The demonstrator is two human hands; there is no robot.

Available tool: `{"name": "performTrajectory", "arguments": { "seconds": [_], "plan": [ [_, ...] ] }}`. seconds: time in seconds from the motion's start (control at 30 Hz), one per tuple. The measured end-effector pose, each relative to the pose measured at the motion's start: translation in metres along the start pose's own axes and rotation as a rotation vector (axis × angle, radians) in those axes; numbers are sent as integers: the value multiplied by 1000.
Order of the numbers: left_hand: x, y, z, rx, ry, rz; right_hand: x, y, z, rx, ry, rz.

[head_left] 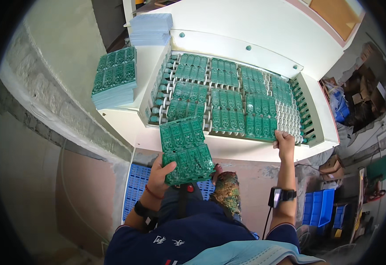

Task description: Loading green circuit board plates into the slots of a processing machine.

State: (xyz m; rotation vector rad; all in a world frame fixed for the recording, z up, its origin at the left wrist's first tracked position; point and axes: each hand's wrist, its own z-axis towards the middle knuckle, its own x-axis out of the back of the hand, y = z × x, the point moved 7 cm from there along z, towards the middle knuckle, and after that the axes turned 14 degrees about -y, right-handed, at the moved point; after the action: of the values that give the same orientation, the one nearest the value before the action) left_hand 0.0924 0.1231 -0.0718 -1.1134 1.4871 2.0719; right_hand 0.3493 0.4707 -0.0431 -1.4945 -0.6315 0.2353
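My left hand (158,173) is closed around the left edge of a small stack of green circuit board panels (185,154), with the thumb on top. They are held tilted in front of the machine, over its near left edge. At the front right of the roller conveyor (288,115), my right hand (285,143) pinches the near right corner of a green circuit board panel (260,115). That panel lies on the white rollers. More green panels (225,98) cover the conveyor in rows to the left and behind. Exactly how the right fingertips grip is partly hidden.
A tall stack of green-topped panels (115,73) stands on the machine's left ledge, with pale blue sheets (151,30) behind it. The machine's raised white cover (237,26) rises at the back. A blue crate (318,207) stands on the floor at right; a blue slatted mat (135,183) lies below.
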Motion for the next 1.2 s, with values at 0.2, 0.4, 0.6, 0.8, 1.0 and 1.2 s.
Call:
{"name": "performTrajectory", "arguments": {
  "seconds": [0.2,0.4,0.6,0.8,1.0,1.2],
  "plan": [
    [6,-1,-10,37,-63,42,54,-10,11,165,284,-637],
    [4,9,-12,-30,11,6,147,17,26,51,306,-623],
    [10,1,-13,-6,57,3,80,-25,11,224,267,-919],
    [17,-3,-17,3,0,72,-38,-52,5,508,-8,-1053],
    [15,4,-21,-8,-20,56,-46,-54,16,433,8,-1103],
    [12,9,-24,-12,1,4,-47,-75,16,510,30,-1034]
  ]
}}
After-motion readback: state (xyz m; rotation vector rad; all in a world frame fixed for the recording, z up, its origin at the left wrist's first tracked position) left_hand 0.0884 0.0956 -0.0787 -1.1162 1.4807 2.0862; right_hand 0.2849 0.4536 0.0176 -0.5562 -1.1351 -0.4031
